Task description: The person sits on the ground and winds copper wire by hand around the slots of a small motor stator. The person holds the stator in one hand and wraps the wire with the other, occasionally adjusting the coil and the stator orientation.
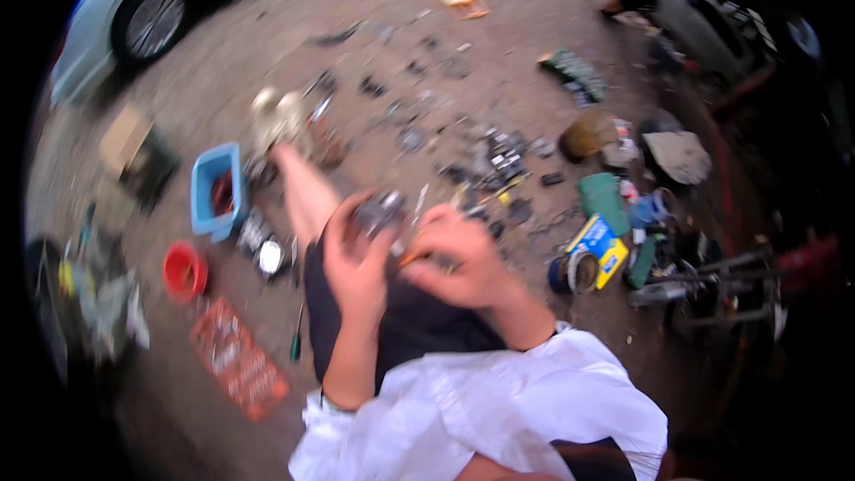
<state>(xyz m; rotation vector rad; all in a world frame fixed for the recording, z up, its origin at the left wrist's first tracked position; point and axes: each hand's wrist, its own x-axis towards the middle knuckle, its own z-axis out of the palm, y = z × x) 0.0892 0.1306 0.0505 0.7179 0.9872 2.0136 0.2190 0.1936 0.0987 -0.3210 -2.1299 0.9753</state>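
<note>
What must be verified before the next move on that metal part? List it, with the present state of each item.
1. Left hand grips the small grey metal part: ok, fingers are wrapped around it.
2. Right hand has its tool: ok, it holds an orange-handled tool pointed at the part; the tip is blurred.
3. Tool seated on the part: cannot tell, motion blur hides the contact.
4. Part steadied over the lap: ok, both hands are above the dark shorts.
5. Spare tools within sight: ok, a green-handled screwdriver lies on the ground by the red tool tray.
6. Containers upright: ok, blue tub and red cup stand open-side up.
</note>
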